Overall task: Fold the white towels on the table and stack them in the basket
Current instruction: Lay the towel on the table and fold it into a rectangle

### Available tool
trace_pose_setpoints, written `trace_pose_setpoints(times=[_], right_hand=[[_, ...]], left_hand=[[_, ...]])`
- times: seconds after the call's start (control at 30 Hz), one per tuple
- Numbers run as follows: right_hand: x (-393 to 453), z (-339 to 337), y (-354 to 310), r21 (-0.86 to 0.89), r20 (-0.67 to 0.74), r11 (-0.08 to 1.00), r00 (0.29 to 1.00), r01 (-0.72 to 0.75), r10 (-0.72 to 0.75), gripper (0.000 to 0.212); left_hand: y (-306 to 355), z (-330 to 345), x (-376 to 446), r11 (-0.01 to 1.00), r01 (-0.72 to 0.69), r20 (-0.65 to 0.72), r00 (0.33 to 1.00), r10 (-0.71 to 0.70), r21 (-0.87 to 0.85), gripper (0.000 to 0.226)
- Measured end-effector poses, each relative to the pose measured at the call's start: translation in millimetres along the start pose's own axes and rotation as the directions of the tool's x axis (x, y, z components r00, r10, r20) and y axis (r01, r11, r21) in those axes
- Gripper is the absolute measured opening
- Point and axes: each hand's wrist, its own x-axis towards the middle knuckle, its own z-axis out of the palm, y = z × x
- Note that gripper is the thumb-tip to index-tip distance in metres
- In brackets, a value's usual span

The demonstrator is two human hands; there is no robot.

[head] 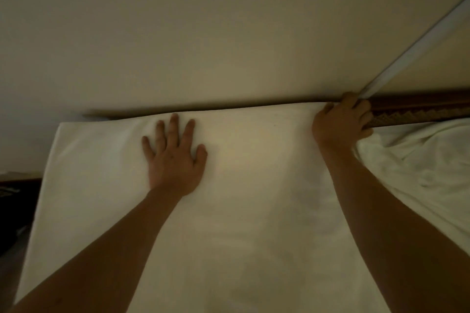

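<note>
left hand (175, 157) lies flat, fingers spread, on the wide white cloth towel (254, 198); right hand (342, 121) clamps its far corner. risk, as judged: a pull from that grip drags cloth from under the palm, skewing the fold.

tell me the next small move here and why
Probably the right hand, which grips the far right corner of the towel, should draw that edge taut and lay it flat. The left hand presses flat on the towel, pinning it, while cloth at the right lies bunched.
</note>
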Motion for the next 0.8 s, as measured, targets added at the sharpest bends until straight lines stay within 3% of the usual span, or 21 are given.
trace_pose_setpoints(times=[0.07,0.13,0.2,0.23,0.43,0.53,0.6,0.63,0.7,0.8], right_hand=[[-54,-4,-17,0.021,0.037,0.977,0.977,0.212,-0.212,0.049],[-127,-3,-36,0.061,0.234,0.886,0.857,0.459,-0.460,0.058],[-188,3,-45,0.035,0.417,0.796,0.715,0.604,-0.560,0.065],[-205,5,-44,0.006,0.454,0.784,0.697,0.620,-0.555,0.067],[-206,5,-39,-0.048,0.477,0.828,0.741,0.559,-0.472,0.065],[-228,0,-51,-0.083,0.454,0.917,0.834,0.391,-0.314,0.064],[-269,-5,-70,-0.067,0.385,0.957,0.893,0.281,-0.235,0.059],[-299,-8,-83,-0.044,0.323,0.953,0.907,0.300,-0.271,0.056],[-372,-15,-113,0.019,0.230,0.898,0.872,0.439,-0.431,0.049],[-476,-25,-159,0.112,0.292,0.844,0.795,0.524,-0.532,0.046]], left_hand=[[1,0,0,1.000,0.003,0.022,1.000,-0.003,-0.006,0.073],[0,-5,2,0.999,-0.008,0.059,0.998,0.010,-0.035,0.072],[-12,-13,3,0.997,-0.033,0.105,0.994,0.041,-0.073,0.070],[-24,-16,3,0.996,-0.040,0.112,0.993,0.048,-0.075,0.070],[-192,-32,3,0.996,0.080,0.046,0.996,-0.081,0.037,0.068],[-251,-44,7,0.955,0.222,0.085,0.974,-0.209,-0.199,0.066],[-270,-47,5,0.838,0.328,0.091,0.943,-0.321,-0.436,0.068],[-275,-49,2,0.780,0.358,0.080,0.925,-0.372,-0.513,0.066],[-279,-54,-4,0.756,0.353,0.074,0.923,-0.377,-0.551,0.055],[-279,-62,-13,0.729,0.349,0.176,0.936,-0.306,-0.589,0.041]])
